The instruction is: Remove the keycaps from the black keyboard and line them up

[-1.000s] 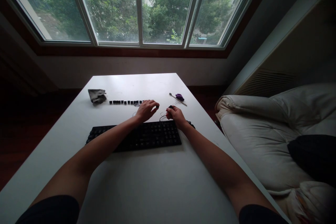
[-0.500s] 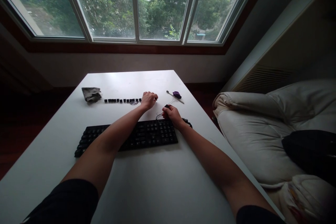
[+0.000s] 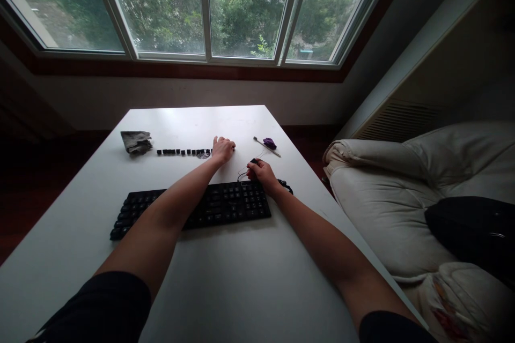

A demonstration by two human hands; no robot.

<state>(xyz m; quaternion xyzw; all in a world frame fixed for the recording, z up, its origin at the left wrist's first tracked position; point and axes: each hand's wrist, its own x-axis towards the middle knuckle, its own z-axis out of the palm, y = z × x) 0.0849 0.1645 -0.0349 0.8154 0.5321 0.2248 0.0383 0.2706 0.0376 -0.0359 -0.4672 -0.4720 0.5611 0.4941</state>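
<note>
A row of black keycaps (image 3: 177,152) lies across the white table, with a clear round piece (image 3: 203,154) against its near side. At the row's right end, my left hand (image 3: 223,151) is bent down to the tabletop, its fingers closed on a dark keycap (image 3: 234,148) that barely shows. My right hand (image 3: 263,172) pinches a small black piece (image 3: 254,161) above the keyboard's back edge. Thin wire lines show beside those fingers; where they attach is unclear. Below both hands lies a black keyboard (image 3: 229,206), partly covered by my left forearm.
A crumpled grey cloth (image 3: 137,142) lies at the far left of the table (image 3: 225,278). Toward the back right are a thin brush-like stick (image 3: 267,147) and a purple item (image 3: 269,143). The keyboard's bundled cable (image 3: 285,186) sits by my right wrist. A sofa (image 3: 374,182) stands to the right.
The whole view has shifted slightly. My left hand has moved a little left toward the keycap row. The right hand keeps its pinch on the black piece.
</note>
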